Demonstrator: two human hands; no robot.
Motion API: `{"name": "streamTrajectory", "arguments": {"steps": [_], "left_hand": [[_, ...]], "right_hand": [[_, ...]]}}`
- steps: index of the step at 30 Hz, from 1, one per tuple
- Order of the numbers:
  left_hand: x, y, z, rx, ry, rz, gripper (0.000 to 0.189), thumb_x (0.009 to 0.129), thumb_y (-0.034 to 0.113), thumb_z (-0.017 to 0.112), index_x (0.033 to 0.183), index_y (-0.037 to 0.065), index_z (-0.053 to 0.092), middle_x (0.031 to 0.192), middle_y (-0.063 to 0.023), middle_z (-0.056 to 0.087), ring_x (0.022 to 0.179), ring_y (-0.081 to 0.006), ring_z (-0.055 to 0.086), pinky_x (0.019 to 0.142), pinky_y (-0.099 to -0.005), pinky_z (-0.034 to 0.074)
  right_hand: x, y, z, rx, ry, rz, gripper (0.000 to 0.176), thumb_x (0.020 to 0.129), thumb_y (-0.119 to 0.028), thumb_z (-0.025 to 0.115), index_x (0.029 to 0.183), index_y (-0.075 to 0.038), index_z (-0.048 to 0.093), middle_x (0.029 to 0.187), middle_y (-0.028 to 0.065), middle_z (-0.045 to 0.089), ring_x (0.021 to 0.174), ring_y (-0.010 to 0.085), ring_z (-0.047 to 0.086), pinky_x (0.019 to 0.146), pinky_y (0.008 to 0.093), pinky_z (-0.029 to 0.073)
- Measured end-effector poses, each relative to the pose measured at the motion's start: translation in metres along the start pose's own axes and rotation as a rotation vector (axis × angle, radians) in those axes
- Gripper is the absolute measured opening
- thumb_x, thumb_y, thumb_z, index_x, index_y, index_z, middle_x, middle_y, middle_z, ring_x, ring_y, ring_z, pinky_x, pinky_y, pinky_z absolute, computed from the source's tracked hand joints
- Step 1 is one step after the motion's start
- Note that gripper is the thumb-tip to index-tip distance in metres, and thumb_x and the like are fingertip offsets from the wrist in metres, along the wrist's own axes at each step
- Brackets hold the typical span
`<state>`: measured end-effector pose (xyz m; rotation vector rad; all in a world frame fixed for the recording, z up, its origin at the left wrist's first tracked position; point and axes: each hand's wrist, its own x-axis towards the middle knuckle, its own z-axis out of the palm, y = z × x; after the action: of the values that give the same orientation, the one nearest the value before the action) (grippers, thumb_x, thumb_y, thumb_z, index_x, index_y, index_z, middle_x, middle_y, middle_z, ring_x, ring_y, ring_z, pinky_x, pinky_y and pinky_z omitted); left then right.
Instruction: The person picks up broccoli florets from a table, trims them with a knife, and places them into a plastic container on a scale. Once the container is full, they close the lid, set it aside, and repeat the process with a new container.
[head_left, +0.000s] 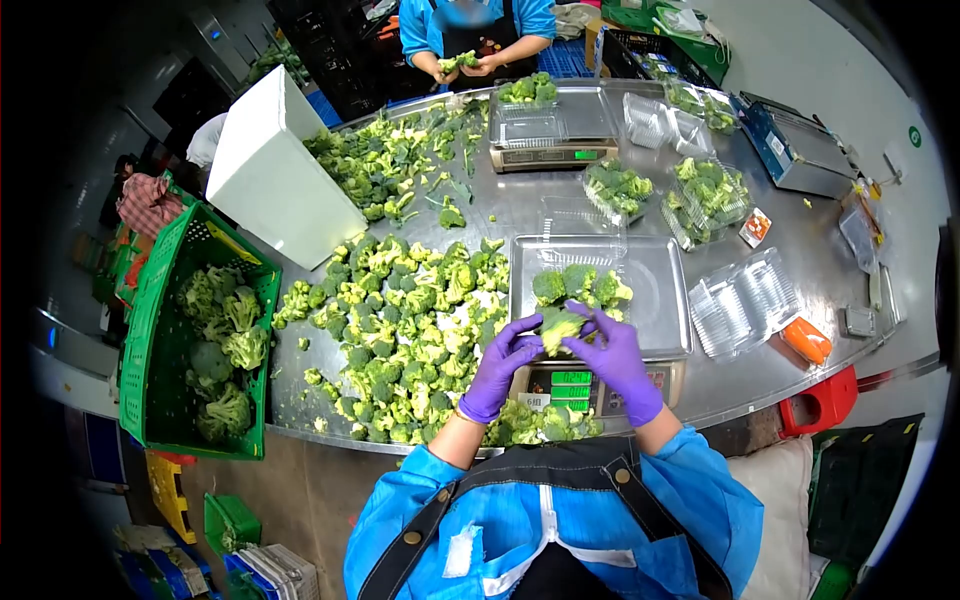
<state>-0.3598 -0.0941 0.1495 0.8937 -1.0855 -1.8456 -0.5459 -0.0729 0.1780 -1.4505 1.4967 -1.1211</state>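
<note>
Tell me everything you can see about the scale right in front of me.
The scale is a flat, metal-looking platform over a front panel with green lit digits. It sits near the front edge of the steel table. Broccoli florets in a clear tray rest on it. The left hand and right hand hold a broccoli piece over its front.

Head view, wide-angle: your camera looks forward and steeply down, close above the scale (655, 290), table (800, 240) stretching beyond it.
</note>
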Motion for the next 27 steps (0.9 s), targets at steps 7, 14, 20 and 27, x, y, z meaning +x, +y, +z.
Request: {"name": "streamTrajectory", "arguments": {"steps": [7, 14, 20, 27], "left_hand": [[0.017, -0.018, -0.011, 0.652, 0.082, 0.421, 0.052, 0.079, 0.013, 0.062, 0.127, 0.007, 0.045, 0.129, -0.0111, 0.045, 0.120, -0.0226, 0.041, 0.100, -0.0348, 0.034], [0.058, -0.024, -0.005, 1.089, 0.011, 0.546, 0.077, 0.075, 0.035, 0.066, 0.138, 0.008, 0.031, 0.140, -0.0225, 0.027, 0.130, -0.0382, 0.026, 0.106, -0.0424, 0.023], [0.078, -0.024, -0.008, 1.165, -0.050, 0.555, 0.083, 0.073, 0.039, 0.067, 0.139, 0.008, 0.026, 0.141, -0.0235, 0.024, 0.129, -0.0399, 0.025, 0.106, -0.0431, 0.023], [0.074, -0.026, -0.010, 1.245, -0.109, 0.593, 0.086, 0.075, 0.037, 0.065, 0.140, 0.002, 0.020, 0.142, -0.0247, 0.021, 0.131, -0.0384, 0.021, 0.108, -0.0421, 0.020]], "right_hand": [[0.016, 0.055, -0.028, -0.439, 0.325, -0.043, 0.056, 0.072, -0.030, 0.071, 0.123, -0.020, 0.053, 0.087, 0.0126, 0.065, 0.071, 0.0232, 0.064, 0.065, 0.0327, 0.049], [0.013, 0.075, -0.045, -0.359, 0.225, 0.097, 0.062, 0.067, -0.026, 0.073, 0.124, -0.014, 0.052, 0.108, 0.0133, 0.061, 0.099, 0.0269, 0.060, 0.086, 0.0334, 0.046], [0.003, 0.080, -0.043, -0.215, 0.228, 0.060, 0.062, 0.067, -0.019, 0.075, 0.124, -0.007, 0.051, 0.116, 0.0126, 0.058, 0.107, 0.0233, 0.057, 0.090, 0.0311, 0.044], [0.002, 0.089, -0.037, -0.086, 0.207, 0.085, 0.051, 0.074, -0.018, 0.071, 0.120, -0.005, 0.054, 0.114, 0.0120, 0.060, 0.105, 0.0221, 0.058, 0.089, 0.0303, 0.044]]}}
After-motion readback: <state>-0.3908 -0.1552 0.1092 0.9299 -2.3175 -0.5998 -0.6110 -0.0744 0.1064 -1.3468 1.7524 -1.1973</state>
